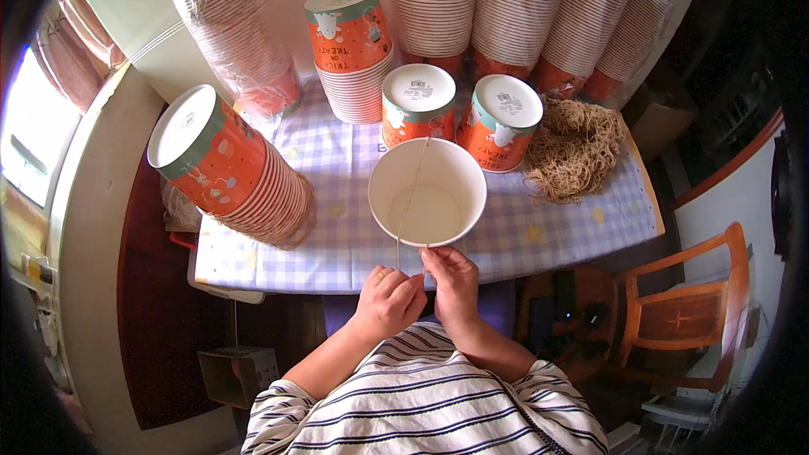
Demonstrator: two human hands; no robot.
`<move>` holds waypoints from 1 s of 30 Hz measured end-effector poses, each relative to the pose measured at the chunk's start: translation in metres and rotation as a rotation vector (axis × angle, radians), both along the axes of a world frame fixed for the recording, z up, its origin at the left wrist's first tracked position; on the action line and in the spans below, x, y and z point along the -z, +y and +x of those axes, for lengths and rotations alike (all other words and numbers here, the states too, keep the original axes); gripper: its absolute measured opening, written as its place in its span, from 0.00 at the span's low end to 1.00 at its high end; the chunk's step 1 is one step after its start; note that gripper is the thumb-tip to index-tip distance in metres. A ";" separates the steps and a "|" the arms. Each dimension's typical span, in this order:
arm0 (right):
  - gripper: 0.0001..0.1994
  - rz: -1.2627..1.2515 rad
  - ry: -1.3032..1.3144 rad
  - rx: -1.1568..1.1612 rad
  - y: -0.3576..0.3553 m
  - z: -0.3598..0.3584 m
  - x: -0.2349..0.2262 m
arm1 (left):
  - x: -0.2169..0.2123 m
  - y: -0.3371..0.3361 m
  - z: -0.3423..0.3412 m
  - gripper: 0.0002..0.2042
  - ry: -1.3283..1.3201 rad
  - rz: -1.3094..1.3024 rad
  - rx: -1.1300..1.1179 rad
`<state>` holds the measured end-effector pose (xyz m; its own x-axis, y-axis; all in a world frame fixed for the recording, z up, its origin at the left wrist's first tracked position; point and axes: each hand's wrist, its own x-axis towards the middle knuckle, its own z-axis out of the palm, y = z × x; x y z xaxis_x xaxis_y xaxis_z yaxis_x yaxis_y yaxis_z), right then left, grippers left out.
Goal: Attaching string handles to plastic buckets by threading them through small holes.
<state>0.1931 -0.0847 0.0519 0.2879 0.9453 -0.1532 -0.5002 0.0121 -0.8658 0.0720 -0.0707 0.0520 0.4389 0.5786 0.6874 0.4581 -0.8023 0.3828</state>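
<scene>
Head view: white-lined paper bucket (445, 211) is just in from the mid of the table's near edge, mouth up & tipped toward the wearer; its outer wall is mostly out of sight, so can't tell how the base rests. Thin cord (410, 195) crosses the mouth from far rim to near rim, then drops to the hands. L hand (389, 297), w/ a ring, is curled closed on the cord; its fingertips are tucked under. R hand (452, 282) pinches a short bit of cord btwn thumb & finger, right at the near rim. Can't make out any knot or hole there.

Two upside-down orange buckets (503, 122) stand just behind, their lower fronts partly hidden by the white one. Behind them to the left, twd the far edge, a nested bucket stack (356, 93), base up; another tall stack (226, 173) is by the near L corner. Plastic-wrapped stacks (516, 13) line the far edge, some cut off at top; another wrapped stack (232, 25) is at the far L corner, glare on its film. Tangled tan cord bundle (577, 147) lies nr the R edge of the checked tablecloth (539, 236). Wooden chair (687, 312) is off the R edge, its seat area dim; dark objects there are too murky to ID.
</scene>
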 end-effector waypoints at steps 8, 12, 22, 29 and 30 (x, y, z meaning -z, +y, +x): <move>0.05 -0.061 0.059 0.011 0.001 -0.002 -0.009 | -0.001 0.000 -0.001 0.11 -0.018 0.013 0.005; 0.05 -0.061 0.055 0.004 0.002 -0.002 -0.010 | -0.001 0.000 -0.001 0.11 -0.020 0.011 0.007; 0.06 -0.021 -0.026 -0.082 0.005 0.006 0.003 | -0.025 0.010 -0.010 0.12 -0.018 -0.010 -0.126; 0.06 0.091 -0.006 -0.097 0.003 0.005 0.022 | -0.069 0.032 -0.011 0.15 0.207 0.084 -0.126; 0.06 0.092 -0.005 -0.095 0.003 0.006 0.024 | -0.076 0.035 -0.009 0.15 0.292 0.087 -0.093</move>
<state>0.1992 -0.0821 0.0277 0.1966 0.9784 -0.0633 -0.4987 0.0442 -0.8657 0.0635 -0.0359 0.1282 0.5728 0.5701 0.5890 0.6117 -0.7756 0.1559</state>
